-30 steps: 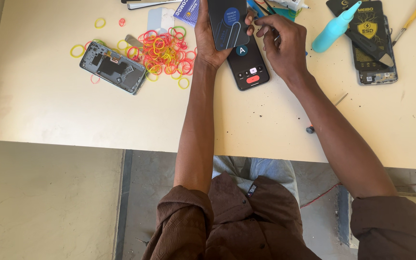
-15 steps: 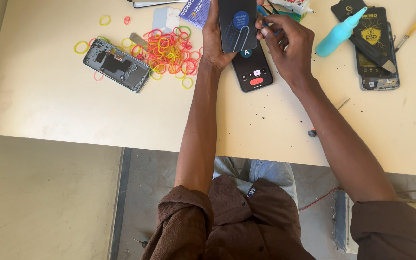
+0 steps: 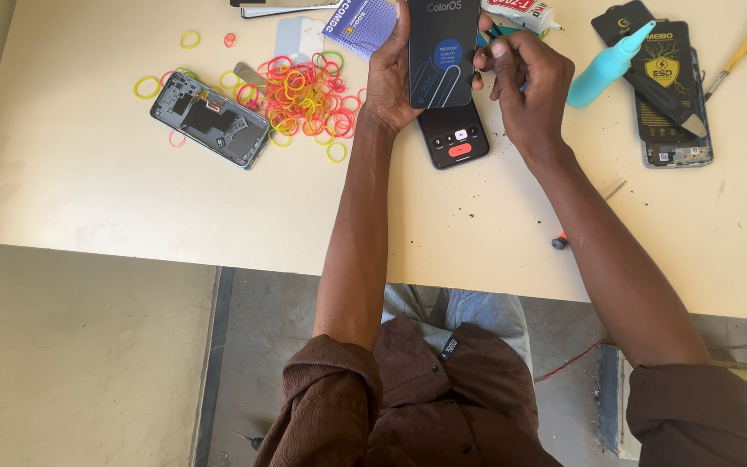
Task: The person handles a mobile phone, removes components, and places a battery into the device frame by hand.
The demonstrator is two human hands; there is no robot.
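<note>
A pale tabletop [image 3: 88, 182] fills the upper part of the view, seen from above, with a person in a brown shirt leaning over its near edge. Both bare forearms reach forward to the far side of the table.

The left hand [image 3: 384, 82] holds a dark smartphone panel [image 3: 443, 52] upright off the table, fingers wrapped around its left edge and thumb across the back. The right hand [image 3: 525, 82] is at the panel's right edge, fingertips pinched together there; what they pinch is too small to tell.

Directly below the panel lies a black phone [image 3: 453, 138], its screen lit, with a red button showing. To the left sit an opened phone frame [image 3: 209, 119] with exposed internals and a heap of coloured rubber bands [image 3: 300, 95]. To the right are a turquoise squeeze bottle [image 3: 607, 67], a dark phone back panel [image 3: 672, 95] and a small screwdriver [image 3: 585, 216] near the right forearm.

A likely risk: the panel is gripped one-handed by its edges, so a hard tug by the right hand could twist it loose onto the phone beneath, or flex and crack it.
</note>
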